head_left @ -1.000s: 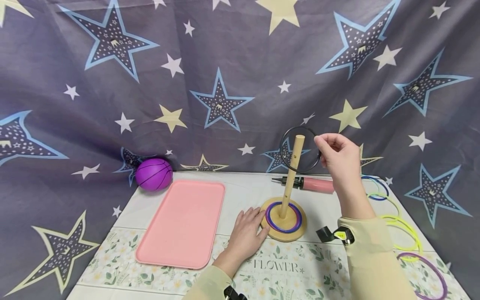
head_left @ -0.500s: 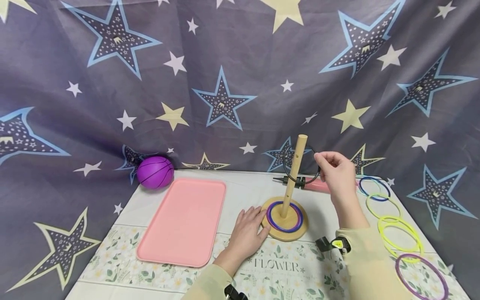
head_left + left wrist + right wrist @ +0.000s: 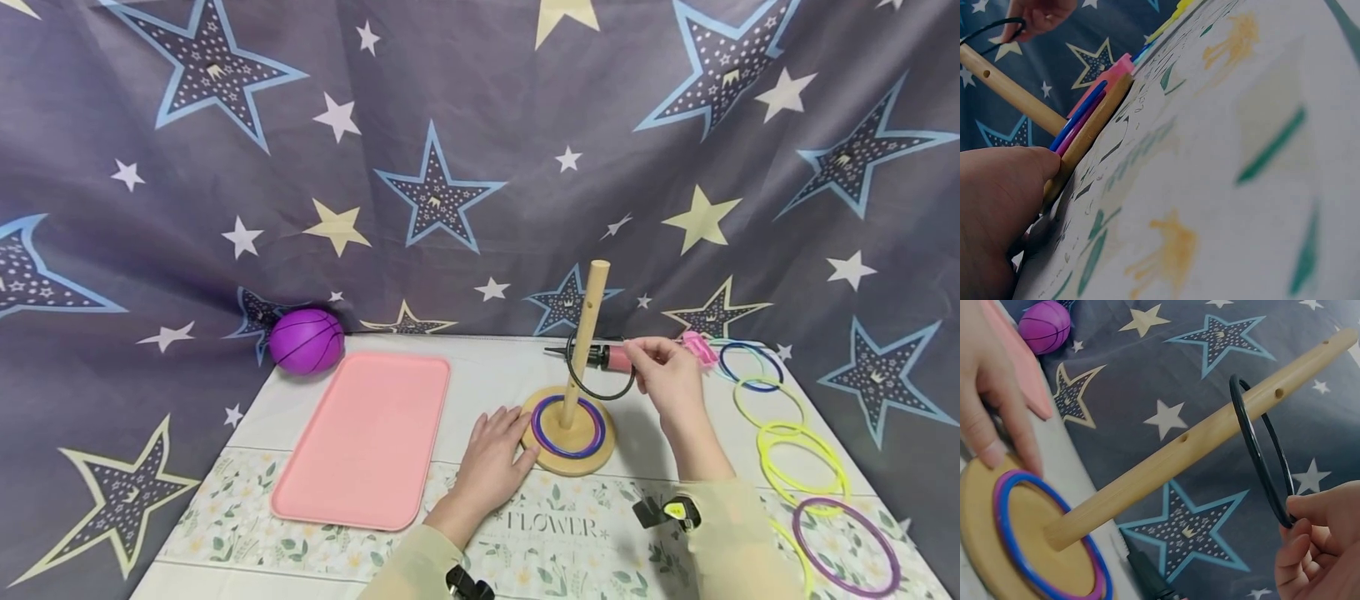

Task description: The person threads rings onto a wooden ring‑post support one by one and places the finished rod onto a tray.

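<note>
Black ring [image 3: 597, 367] is threaded over the wooden peg [image 3: 585, 337], pinched at its rim by the right hand [image 3: 667, 379]; keeping it level should stop it snagging. The left hand [image 3: 491, 458] lies flat, fingers against the round base [image 3: 567, 433] near the table's far edge.

Left wrist: the fingers [image 3: 1004, 200] press the base's edge, on a floral tablecloth [image 3: 1241, 156].

Right wrist: thumb and fingers [image 3: 1310, 515] nip the ring; star curtain [image 3: 1166, 375] behind.
</note>
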A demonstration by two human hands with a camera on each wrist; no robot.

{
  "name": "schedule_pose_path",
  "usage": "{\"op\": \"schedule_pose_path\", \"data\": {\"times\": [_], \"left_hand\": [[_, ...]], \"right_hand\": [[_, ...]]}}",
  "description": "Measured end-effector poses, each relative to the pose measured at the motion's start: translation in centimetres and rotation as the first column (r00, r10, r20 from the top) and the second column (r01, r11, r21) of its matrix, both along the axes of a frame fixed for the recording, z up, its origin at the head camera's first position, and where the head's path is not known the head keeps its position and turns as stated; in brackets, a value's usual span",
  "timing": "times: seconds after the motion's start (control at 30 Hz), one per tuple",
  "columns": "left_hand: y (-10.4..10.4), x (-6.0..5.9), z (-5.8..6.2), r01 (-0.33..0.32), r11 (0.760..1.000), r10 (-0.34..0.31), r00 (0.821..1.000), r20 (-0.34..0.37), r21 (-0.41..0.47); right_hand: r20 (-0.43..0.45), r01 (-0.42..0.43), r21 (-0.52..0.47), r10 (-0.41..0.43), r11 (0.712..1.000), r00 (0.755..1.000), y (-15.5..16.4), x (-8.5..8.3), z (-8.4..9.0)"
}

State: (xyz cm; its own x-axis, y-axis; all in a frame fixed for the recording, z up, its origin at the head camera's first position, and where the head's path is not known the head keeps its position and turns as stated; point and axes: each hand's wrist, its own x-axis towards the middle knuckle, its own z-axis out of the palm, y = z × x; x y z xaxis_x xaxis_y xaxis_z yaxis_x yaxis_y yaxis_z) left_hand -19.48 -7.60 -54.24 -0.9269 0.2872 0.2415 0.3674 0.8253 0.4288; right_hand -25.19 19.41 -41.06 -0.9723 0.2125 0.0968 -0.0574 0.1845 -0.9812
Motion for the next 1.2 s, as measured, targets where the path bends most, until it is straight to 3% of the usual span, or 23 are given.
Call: {"op": "schedule_pose_path", "data": {"times": [0.23,0.47,0.87,1.2], "left_hand": [[-0.1,0.0,0.0,-0.001,1.000,0.001,1.000,-0.006,0.012],[0.0,0.1,0.0,-0.003,1.000,0.003,1.000,-0.005,0.005],[0.0,0.0,-0.1,-0.011,1.000,0.011,1.000,0.008,-0.011],[0.1,0.1,0.2,-0.009,1.000,0.009,1.000,0.003,-0.002]], "right_hand": [[0.018,-0.047,0.115,0.045,0.992,0.999,-0.2,0.2,-2.2],[0.035,-0.045,0.206,0.039,0.978,0.999,-0.7,0.4,-4.4],[0.117,-0.084,0.269,0.054,0.959,0.992,-1.8,0.5,-7.1],[0.154,-0.094,0.320,0.046,0.943,0.987,-2.2,0.2,-8.4]]}}
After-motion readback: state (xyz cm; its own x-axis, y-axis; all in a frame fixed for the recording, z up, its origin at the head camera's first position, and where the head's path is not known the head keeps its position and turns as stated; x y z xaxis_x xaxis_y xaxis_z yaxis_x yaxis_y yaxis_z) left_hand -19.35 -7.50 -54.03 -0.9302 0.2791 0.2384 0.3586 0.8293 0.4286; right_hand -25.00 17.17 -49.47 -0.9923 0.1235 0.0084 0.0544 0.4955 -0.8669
